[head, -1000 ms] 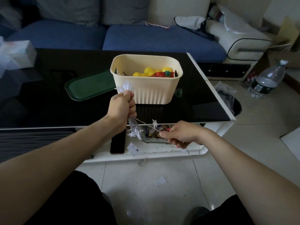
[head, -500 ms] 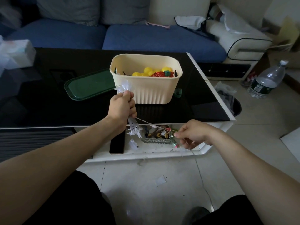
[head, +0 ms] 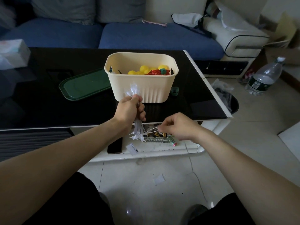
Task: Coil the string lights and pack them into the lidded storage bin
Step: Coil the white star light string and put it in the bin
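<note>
From the head camera, the left hand (head: pixel 129 111) is a fist, its fingers (head: pixel 141 109) curled tight round a bundle of white string lights (head: pixel 137 129). Small star-shaped lamps stick out above the fist, in front of the bin's wall, and more hang in a cluster below it, past the worktop's front edge. The right hand (head: pixel 177 126) is just beside that cluster, its thumb and forefinger pinching the thin white wire that runs across from the bundle; the other fingers are loosely curled. A further length of wire trails down from under this hand to the tiled floor (head: pixel 146 176).

The cream storage bin (head: pixel 142 88) stands open on the black glass worktop (head: pixel 48 98), with yellow balls (head: pixel 142 70) and a red coil (head: pixel 155 72) inside. Its dark green lid (head: pixel 84 85) lies flat on the worktop, touching the bin's left side.

On the white lower shelf (head: pixel 162 149), a phone (head: pixel 115 147) lies under the left wrist, and a small tray of odds and ends sits below the right hand. A blue sofa (head: pixel 146 36) is behind the worktop, and a plastic bottle (head: pixel 264 77) stands on the floor to the right.
</note>
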Tool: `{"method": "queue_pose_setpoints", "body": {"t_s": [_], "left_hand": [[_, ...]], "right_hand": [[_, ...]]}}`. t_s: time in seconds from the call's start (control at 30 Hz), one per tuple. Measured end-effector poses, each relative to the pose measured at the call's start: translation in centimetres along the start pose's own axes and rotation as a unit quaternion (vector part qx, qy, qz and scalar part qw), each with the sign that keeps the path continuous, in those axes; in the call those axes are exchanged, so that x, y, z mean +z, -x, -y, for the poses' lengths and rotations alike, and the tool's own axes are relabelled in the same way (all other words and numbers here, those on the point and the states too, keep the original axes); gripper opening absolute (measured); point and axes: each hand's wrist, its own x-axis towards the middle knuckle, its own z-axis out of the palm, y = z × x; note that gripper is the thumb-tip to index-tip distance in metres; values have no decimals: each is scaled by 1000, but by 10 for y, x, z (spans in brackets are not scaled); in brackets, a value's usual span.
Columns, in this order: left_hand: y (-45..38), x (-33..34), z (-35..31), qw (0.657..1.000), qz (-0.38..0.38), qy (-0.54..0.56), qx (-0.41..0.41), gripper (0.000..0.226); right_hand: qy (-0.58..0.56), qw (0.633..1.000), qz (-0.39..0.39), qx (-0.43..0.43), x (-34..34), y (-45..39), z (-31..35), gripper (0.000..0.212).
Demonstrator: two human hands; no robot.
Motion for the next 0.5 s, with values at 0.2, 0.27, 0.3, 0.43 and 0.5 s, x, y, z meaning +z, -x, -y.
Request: {"method": "queue_pose_setpoints", "body": {"t_s": [0.2, 0.27, 0.3, 0.43, 0.5], "left_hand": [[1, 7, 5, 999, 5, -11, -37, 27], [1, 8, 6, 999, 13, -12, -45, 27], [1, 9, 7, 998, 18, -15, -52, 26], [2, 10, 10, 996, 43, -26, -75, 25], [2, 10, 11, 995, 55, -44, -77, 26]], "right_hand": [[19, 1000, 3, -6, 14, -2, 13, 17], [16, 1000, 14, -2, 17, -1, 18, 21], [14, 1000, 17, 1, 18, -1, 20, 26], [33, 999, 5, -10, 20, 3, 24, 30], [20, 1000, -16, -9, 19, 4, 23, 24]]}}
